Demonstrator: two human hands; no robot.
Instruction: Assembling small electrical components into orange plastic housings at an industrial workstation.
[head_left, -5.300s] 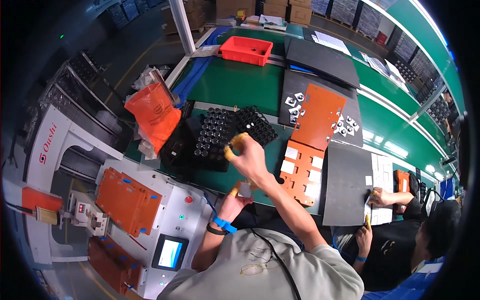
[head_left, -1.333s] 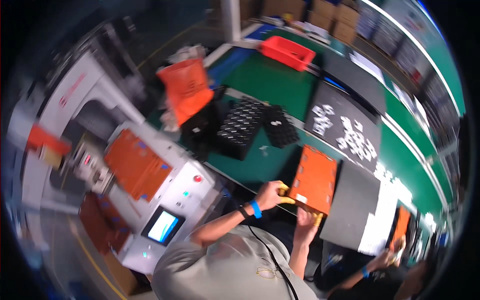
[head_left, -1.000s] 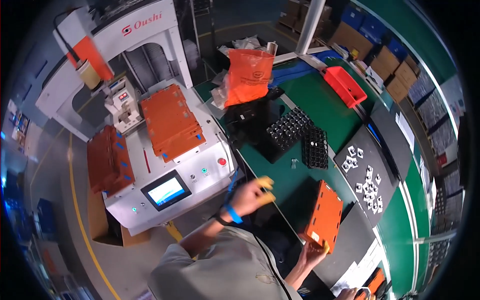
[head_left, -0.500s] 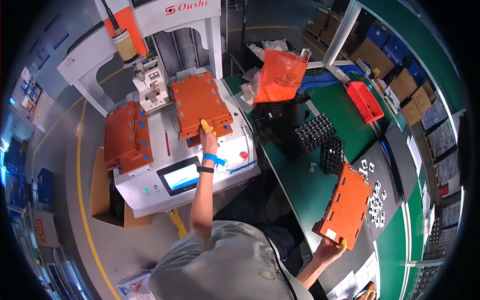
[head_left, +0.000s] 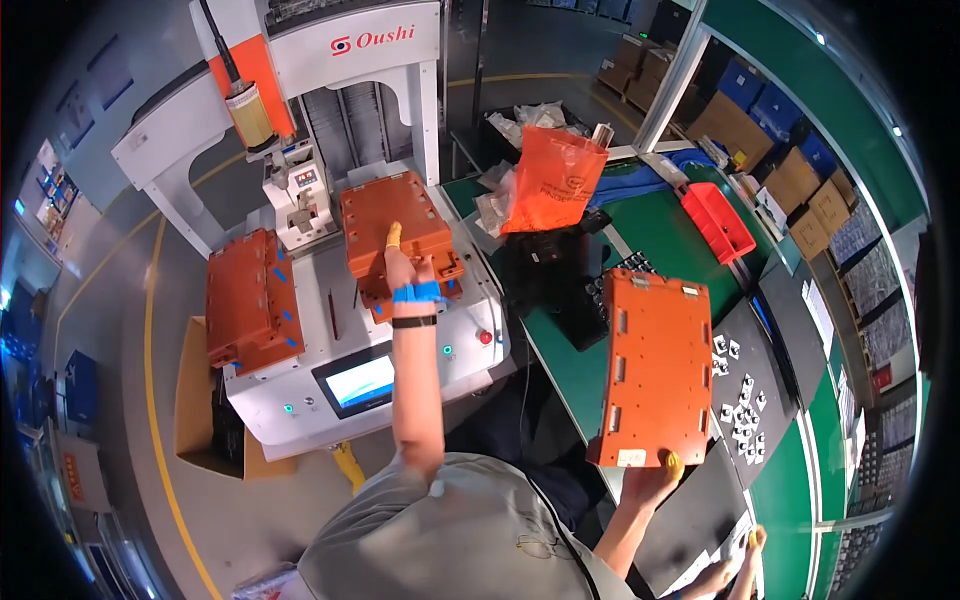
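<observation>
My left hand (head_left: 402,265), with a yellow finger cot on the thumb and a blue wrist strap, grips the near edge of an orange fixture plate (head_left: 392,215) on the white bench machine. The thumb lies on top; the fingers underneath are mostly hidden. Part of another orange piece with blue marks shows below that edge. My right hand (head_left: 650,485) holds a second orange fixture plate (head_left: 657,370) by its lower edge, a yellow-covered thumb against its face. This plate is raised over the green workbench (head_left: 640,225), showing slots and a white label.
A third orange fixture (head_left: 252,300) sits at the machine's left, near a lit screen (head_left: 362,385). On the bench are an orange bag (head_left: 555,185), a red bin (head_left: 717,222) and several small black-and-white parts (head_left: 745,415). Another person's hands (head_left: 735,572) appear at lower right.
The plate in my right hand has moved left and turned its face more toward me. My left hand and its plate have shifted slightly. Another person's hands have come further into view.
</observation>
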